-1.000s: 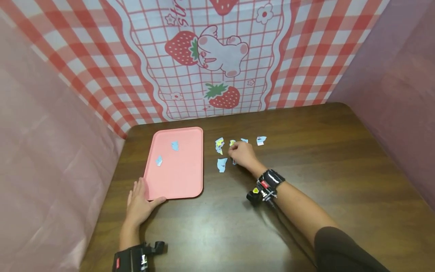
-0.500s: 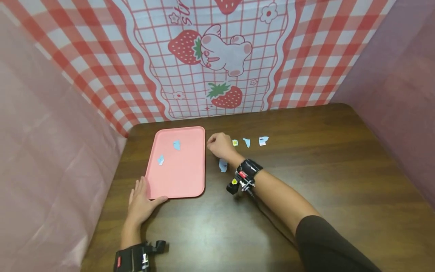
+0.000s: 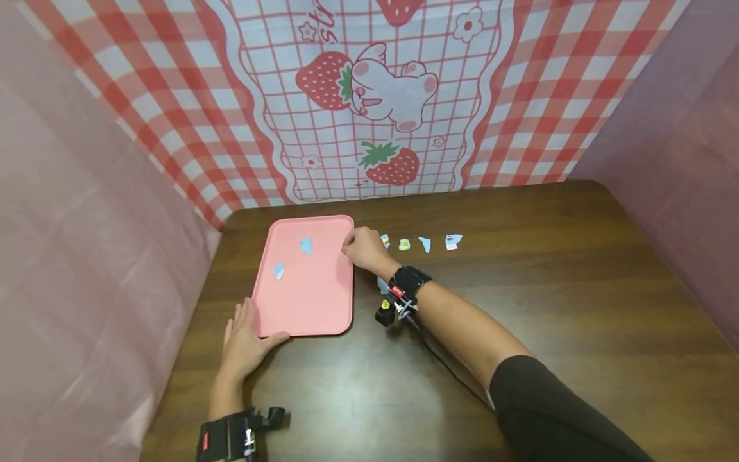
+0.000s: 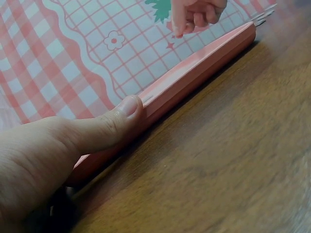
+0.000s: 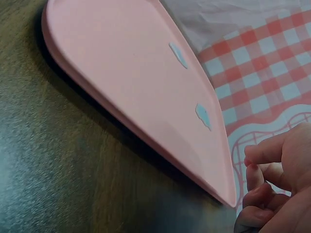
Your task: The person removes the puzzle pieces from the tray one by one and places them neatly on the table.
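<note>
My left hand (image 3: 245, 343) rests at the near-left corner of the pink tray (image 3: 312, 295). Its thumb lies along the near rim, and its straight fingers run up the left side. Two pale blue paper scraps lie in the tray: an upper scrap (image 3: 306, 245) and a lower scrap (image 3: 278, 270). Over the tray's right edge hovers my right hand (image 3: 366, 249), fingers curled, with thumb and index tips together in the right wrist view. No object shows between those tips. Beside this hand lies a blue and yellow scrap (image 3: 385, 241), partly covered by it.
To the right lie a yellow scrap (image 3: 404, 244), a narrow blue scrap (image 3: 424, 244) and a blue-and-white scrap (image 3: 453, 241). Another blue scrap (image 3: 383, 285) is half hidden by the right wrist. A checked strawberry cloth (image 3: 392, 109) hangs behind the brown table (image 3: 548, 289).
My right hand has moved left, from among the paper scraps to the tray's right edge. The left hand keeps its place at the tray corner. The whole head view has shifted slightly.
</note>
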A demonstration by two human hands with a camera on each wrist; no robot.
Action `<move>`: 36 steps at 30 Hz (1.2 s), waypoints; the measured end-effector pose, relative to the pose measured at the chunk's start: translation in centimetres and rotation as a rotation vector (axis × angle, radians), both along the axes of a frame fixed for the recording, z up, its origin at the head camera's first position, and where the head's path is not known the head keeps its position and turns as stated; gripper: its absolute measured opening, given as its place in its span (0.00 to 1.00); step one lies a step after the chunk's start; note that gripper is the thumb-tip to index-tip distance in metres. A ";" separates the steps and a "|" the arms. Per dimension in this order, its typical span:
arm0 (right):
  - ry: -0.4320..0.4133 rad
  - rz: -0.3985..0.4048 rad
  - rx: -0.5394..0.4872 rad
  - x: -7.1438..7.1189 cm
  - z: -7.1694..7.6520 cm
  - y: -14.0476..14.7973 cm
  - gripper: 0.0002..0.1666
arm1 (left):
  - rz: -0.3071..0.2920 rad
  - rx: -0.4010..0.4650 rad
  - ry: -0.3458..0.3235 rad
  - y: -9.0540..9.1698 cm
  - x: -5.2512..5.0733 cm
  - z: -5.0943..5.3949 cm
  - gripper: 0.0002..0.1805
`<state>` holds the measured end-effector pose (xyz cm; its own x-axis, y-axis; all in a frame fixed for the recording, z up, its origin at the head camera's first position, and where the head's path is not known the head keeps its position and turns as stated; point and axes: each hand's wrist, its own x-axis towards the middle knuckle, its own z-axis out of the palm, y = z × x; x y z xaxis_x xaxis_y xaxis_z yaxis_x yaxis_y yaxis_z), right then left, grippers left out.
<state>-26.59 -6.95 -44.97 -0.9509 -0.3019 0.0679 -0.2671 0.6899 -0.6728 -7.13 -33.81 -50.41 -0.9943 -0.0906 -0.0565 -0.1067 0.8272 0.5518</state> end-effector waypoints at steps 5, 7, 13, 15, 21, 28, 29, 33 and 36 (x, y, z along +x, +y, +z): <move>-0.015 0.027 -0.002 -0.3 0.0 -0.8 0.06 | 0.000 0.001 0.013 -0.1 -0.1 -0.2 0.68; -0.017 0.033 0.006 -0.4 -0.1 -1.1 0.06 | 0.002 0.004 0.017 0.0 -0.1 -0.2 0.68; -0.006 0.012 0.052 -0.6 -0.4 -1.8 0.06 | 0.002 -0.006 0.011 0.2 -0.2 -0.4 0.69; -0.014 0.009 0.060 -0.6 -0.4 -2.1 0.06 | 0.003 -0.009 0.006 0.2 -0.2 -0.4 0.69; -0.004 0.060 0.075 -0.7 -0.3 -3.2 0.07 | 0.014 -0.013 0.004 0.1 -0.1 -0.2 0.69; 0.040 0.119 0.046 -1.5 -0.4 -4.2 0.05 | 0.019 -0.008 0.006 0.1 -0.1 -0.1 0.69; 0.039 0.128 0.043 -1.6 -0.4 -4.3 0.05 | 0.020 -0.009 0.006 0.2 -0.1 0.0 0.69; 0.043 0.158 0.042 -1.8 -0.7 -4.8 0.05 | 0.024 -0.017 0.002 0.2 -0.1 0.0 0.70; 0.051 0.178 0.041 -2.1 -1.1 -5.2 0.05 | 0.026 -0.019 -0.001 0.2 -0.1 0.1 0.70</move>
<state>-28.65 -12.13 -46.04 -0.8780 -0.4683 0.0992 -0.4205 0.6554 -0.6274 -7.26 -33.56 -50.34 -0.9916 -0.1171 -0.0556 -0.1286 0.8344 0.5360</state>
